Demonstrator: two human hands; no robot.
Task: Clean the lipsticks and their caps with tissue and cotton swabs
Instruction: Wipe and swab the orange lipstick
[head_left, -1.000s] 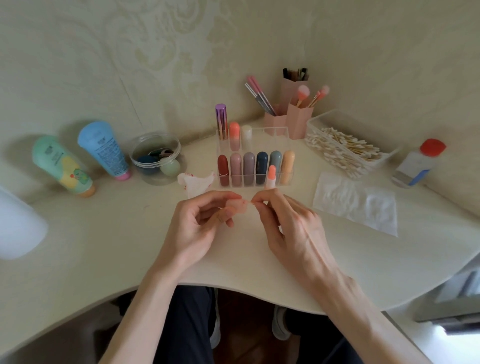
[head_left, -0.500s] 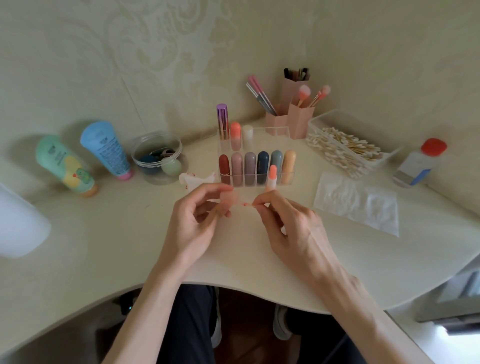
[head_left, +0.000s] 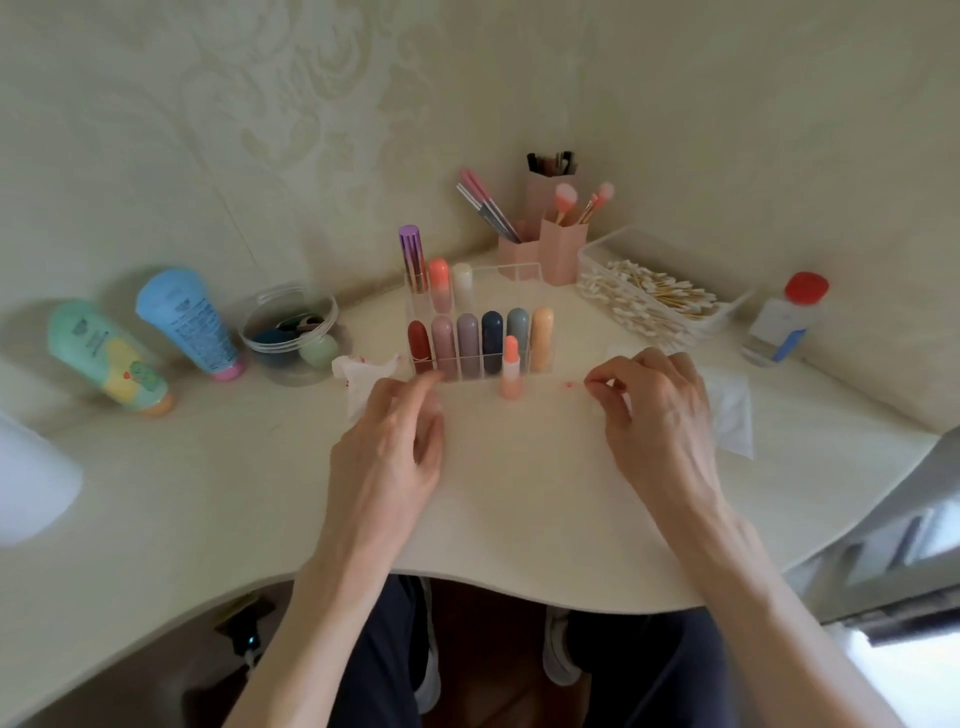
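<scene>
My right hand (head_left: 655, 415) pinches 1 cotton swab (head_left: 571, 385) by its clean end, presumably to stay off the red tip; my blurred left hand (head_left: 389, 447) I cannot tell.

1 uncapped peach lipstick (head_left: 510, 366) stands upright while the right hand (head_left: 660, 410) pinches a red-tipped cotton swab (head_left: 571, 385).

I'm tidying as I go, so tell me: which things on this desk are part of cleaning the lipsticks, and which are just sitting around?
For the job: uncapped lipstick, lipstick rack, stained tissue, clean tissue, swab box, cotton swab pinched by right hand.

Lying about: green tube, blue tube, round tub, brush holders; red-capped bottle, use unclear.
</scene>
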